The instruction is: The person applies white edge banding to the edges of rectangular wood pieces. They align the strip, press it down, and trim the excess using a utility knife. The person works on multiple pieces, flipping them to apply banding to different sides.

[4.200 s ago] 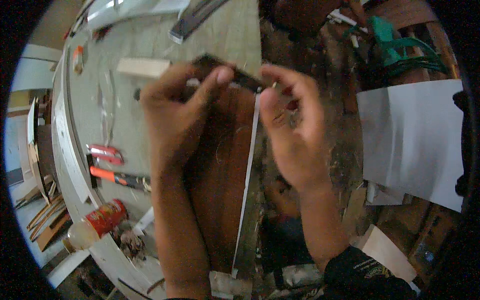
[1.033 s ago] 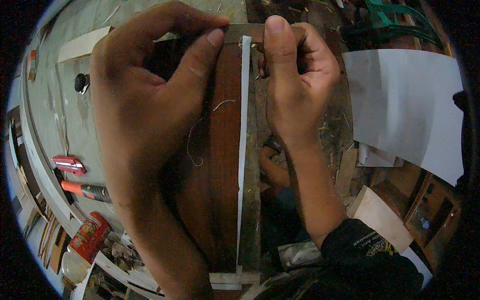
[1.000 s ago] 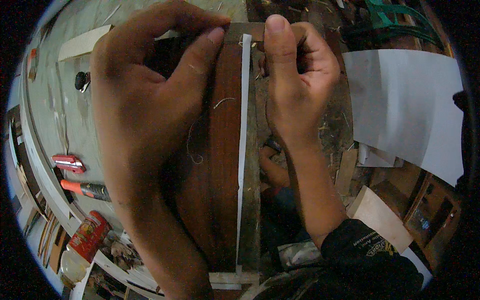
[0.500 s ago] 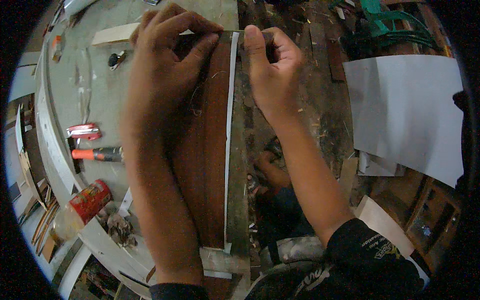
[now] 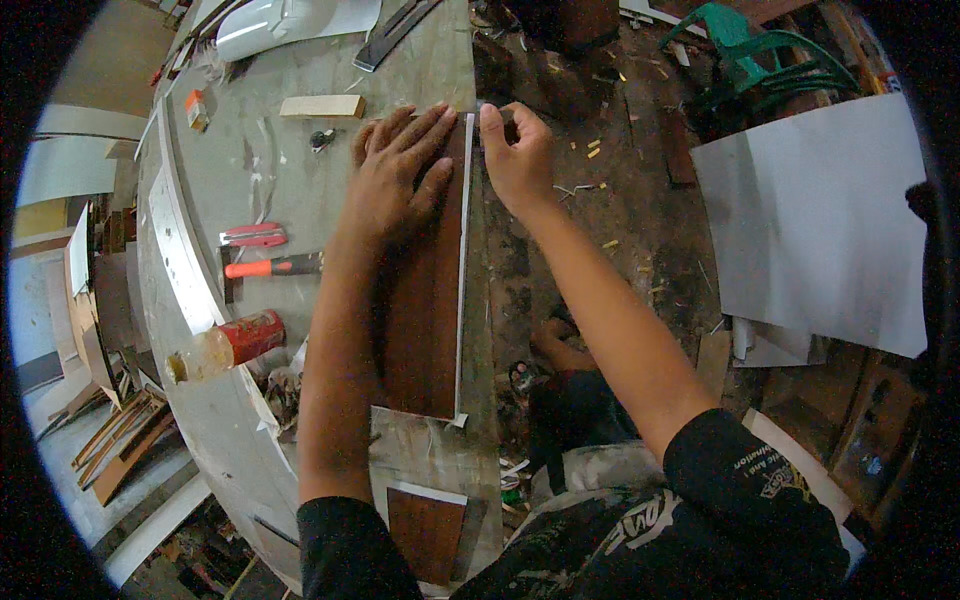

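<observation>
A long brown wood-grain board lies on the workbench, with a narrow white strip along its right edge. My left hand rests on the board's far end, fingers stretched out and pointing toward the far corner. Just right of that corner, my right hand is closed, its thumb beside the end of the white strip and its fingers curled. What sits in the right hand's grip is too small and hidden to make out.
Left on the workbench lie a pale wood block, a red utility knife, an orange-and-black-handled hammer and a tipped red-labelled jar. A smaller brown board is nearer me. Right stand a white panel and green chair.
My left hand has gone from a pinch at the far corner to lying flat on the board. My right hand stays closed by the corner. The view has shifted, showing more of the bench.
</observation>
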Tool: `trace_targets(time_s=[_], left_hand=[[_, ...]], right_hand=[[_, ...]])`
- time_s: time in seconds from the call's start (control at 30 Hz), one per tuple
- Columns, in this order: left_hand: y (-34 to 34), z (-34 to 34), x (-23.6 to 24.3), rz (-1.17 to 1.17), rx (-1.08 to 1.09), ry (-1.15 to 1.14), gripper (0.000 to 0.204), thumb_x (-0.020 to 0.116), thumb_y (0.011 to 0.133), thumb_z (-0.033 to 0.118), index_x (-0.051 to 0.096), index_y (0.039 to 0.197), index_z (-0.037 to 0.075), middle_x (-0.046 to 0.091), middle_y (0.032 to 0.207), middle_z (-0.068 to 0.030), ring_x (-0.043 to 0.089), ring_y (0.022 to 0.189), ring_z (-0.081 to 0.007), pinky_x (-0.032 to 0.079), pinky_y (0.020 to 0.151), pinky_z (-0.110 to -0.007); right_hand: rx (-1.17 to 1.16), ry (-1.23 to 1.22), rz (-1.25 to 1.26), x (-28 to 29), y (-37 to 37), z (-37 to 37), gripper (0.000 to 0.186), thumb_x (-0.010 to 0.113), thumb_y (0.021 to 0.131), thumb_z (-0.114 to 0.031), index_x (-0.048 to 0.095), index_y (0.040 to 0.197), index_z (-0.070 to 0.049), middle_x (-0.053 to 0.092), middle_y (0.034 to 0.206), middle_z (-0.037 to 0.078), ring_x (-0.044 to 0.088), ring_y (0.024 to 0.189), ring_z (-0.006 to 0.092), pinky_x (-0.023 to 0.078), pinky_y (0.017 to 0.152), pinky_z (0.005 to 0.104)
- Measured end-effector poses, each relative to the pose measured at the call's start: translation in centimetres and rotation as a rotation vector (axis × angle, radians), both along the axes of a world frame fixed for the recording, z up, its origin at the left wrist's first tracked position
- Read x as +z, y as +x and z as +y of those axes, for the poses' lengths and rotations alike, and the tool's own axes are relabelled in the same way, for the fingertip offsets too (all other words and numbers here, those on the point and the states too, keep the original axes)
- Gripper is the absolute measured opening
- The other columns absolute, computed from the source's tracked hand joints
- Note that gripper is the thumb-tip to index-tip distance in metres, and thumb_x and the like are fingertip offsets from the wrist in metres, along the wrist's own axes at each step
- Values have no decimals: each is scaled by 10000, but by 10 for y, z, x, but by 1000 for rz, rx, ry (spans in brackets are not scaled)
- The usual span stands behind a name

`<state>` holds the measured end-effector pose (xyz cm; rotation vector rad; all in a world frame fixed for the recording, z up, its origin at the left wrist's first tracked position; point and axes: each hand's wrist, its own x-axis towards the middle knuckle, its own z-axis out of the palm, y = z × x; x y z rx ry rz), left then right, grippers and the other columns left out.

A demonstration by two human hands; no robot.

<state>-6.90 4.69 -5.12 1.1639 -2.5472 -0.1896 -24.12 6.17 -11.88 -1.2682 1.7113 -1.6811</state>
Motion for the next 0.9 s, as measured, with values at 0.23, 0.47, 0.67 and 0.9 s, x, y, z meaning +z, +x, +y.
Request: trace_targets(time_s=[0.23,0.47,0.67,0.9], left_hand=[[1,14,-1,-94,10,-101,524,542,1010,313,531,1517,183,530,1554,-34,373,1514,-257,50,1267,-521],[4,20,-3,-83,-6,-94,535,538,1012,318,523,1517,145,525,1558,-39,401,1498,-238,59,1269,-527],[19,39,1,-116,-57,-71,722,541,992,557,452,1565,127,461,1606,-73,361,1522,-230,24,1267,-513],[22,62,0,-103,-27,-9,1065,576,814,827,394,1597,129,385,1654,-74,302,1552,-242,0,1267,-513]], right_hand=[[-25,29,19,-4,5,5,428,640,1003,-385,640,866,21,645,783,209,609,714,327,475,689,431],[-36,-11,7,-7,10,14,445,647,992,-404,632,868,23,628,768,221,601,711,348,477,688,436],[22,-10,-113,-11,18,26,495,650,971,-453,613,839,23,632,769,244,616,718,410,475,689,474],[48,25,-41,-4,19,49,365,646,1022,-335,643,859,-8,625,706,51,545,666,119,465,620,340]])
